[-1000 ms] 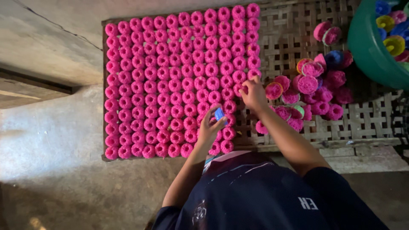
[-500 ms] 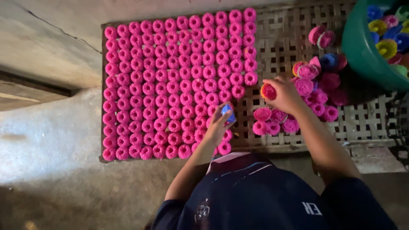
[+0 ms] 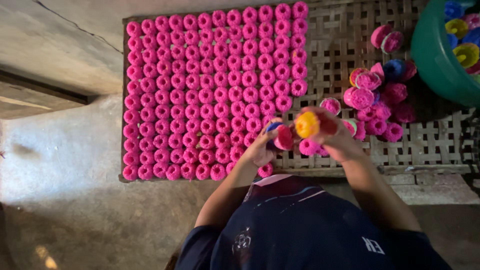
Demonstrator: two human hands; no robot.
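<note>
The left hand [image 3: 262, 147] pinches a pink round piece [image 3: 284, 137] with a blue bit behind it; the right hand [image 3: 332, 132] closes its fingers on an orange-yellow cup mould [image 3: 306, 124], both held just above the near edge of the woven tray [image 3: 350, 40]. This looks like the unmoulding step (my judgement). The next piece needs a free spot beside the pink rows [image 3: 215, 90], near the loose pile [image 3: 375, 100] by the green basin [image 3: 435, 55]

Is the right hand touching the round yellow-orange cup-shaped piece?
Touching. The head view shows the right hand with fingers wrapped around the round yellow-orange cup-shaped piece, lifted above the woven bamboo tray, with no gap between them.
</note>
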